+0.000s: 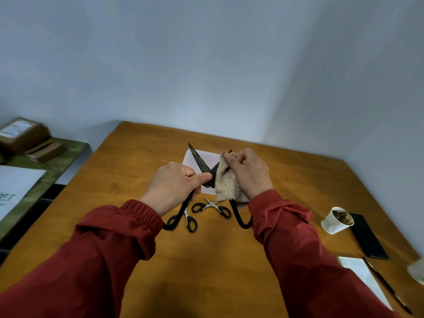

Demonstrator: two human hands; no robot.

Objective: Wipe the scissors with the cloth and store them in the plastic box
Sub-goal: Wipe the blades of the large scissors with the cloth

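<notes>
Wooden counter [137, 157], pale wall. Wiping step: my left hand [174, 187] grips the large scissors [198, 159] (blades apart), held up in front of the plastic box [211, 157]. My right hand [249, 173] pinches the cloth [226, 184] round one blade. Next, I judge: wipe the other blade, close the scissors, box them.

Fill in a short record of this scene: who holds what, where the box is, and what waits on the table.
Left hand: grips the large black scissors, blades spread
Right hand: holds the cloth round one blade
Plastic box: on the table, beyond the hands
Small scissors: two, lying on the table nearer the person
Stage: wiping
</notes>
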